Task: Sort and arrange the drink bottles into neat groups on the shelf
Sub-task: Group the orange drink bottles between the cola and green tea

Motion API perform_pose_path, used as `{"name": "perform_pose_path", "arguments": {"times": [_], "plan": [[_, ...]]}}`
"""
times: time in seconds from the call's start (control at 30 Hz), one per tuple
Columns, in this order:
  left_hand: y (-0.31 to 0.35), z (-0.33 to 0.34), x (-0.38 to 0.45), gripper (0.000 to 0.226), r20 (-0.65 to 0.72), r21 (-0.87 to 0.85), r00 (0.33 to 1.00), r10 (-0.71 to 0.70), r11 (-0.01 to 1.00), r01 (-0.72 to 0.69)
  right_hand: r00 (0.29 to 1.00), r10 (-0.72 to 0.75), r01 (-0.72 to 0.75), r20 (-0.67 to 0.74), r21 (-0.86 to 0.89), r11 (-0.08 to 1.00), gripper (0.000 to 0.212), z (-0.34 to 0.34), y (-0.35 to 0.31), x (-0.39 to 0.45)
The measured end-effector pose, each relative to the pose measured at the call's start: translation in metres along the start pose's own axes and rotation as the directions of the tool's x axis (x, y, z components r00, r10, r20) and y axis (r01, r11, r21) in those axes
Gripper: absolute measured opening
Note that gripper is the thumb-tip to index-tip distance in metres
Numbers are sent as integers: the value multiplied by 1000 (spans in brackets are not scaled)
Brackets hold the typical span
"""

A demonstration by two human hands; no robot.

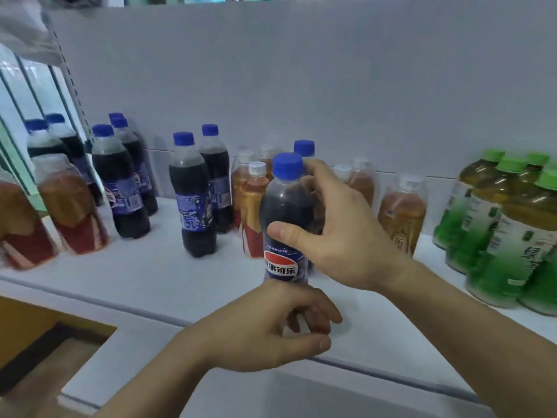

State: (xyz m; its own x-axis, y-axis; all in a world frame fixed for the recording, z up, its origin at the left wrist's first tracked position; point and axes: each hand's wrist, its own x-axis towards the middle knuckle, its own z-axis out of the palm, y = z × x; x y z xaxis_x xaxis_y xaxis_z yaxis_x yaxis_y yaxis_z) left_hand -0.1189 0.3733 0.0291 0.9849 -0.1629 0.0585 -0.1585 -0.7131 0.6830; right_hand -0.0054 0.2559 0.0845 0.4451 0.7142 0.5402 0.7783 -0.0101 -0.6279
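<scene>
My right hand [337,233] grips a blue-capped cola bottle [283,206] around its upper body, holding it upright over the front middle of the white shelf [156,285]. My left hand [271,324] hovers just below the bottle's base, fingers loosely curled, holding nothing. Several more cola bottles [193,194] stand at the left and centre back. Orange tea bottles [402,215] with white caps cluster behind the held bottle and to its right. Two red-labelled tea bottles [70,206] stand at the far left. Green tea bottles [506,233] form a group at the right.
A white back panel [301,86] closes the shelf behind the bottles. The shelf's front edge [120,303] runs diagonally below my hands. A slotted shelf upright [72,86] rises at the left, with a window beyond it. Brown floor [39,342] shows at lower left.
</scene>
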Motion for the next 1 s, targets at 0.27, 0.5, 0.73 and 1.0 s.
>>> {"name": "perform_pose_path", "arguments": {"times": [0.27,0.5,0.73,1.0], "plan": [[-86,-54,-60,20,-301,53,943,-140,985,163,999,7,-10,38,88,996,69,109,-43,101],[-159,-101,-86,17,-538,20,806,-245,953,303,997,42,-42,-58,-3,999,76,194,-53,144],[-170,-112,-84,17,-592,-47,770,-237,964,261,997,22,-36,-71,-206,978,80,198,-57,158],[-177,-106,-83,18,-652,-66,733,-195,977,201,999,19,-25,-29,-217,976,64,194,-53,154]]}}
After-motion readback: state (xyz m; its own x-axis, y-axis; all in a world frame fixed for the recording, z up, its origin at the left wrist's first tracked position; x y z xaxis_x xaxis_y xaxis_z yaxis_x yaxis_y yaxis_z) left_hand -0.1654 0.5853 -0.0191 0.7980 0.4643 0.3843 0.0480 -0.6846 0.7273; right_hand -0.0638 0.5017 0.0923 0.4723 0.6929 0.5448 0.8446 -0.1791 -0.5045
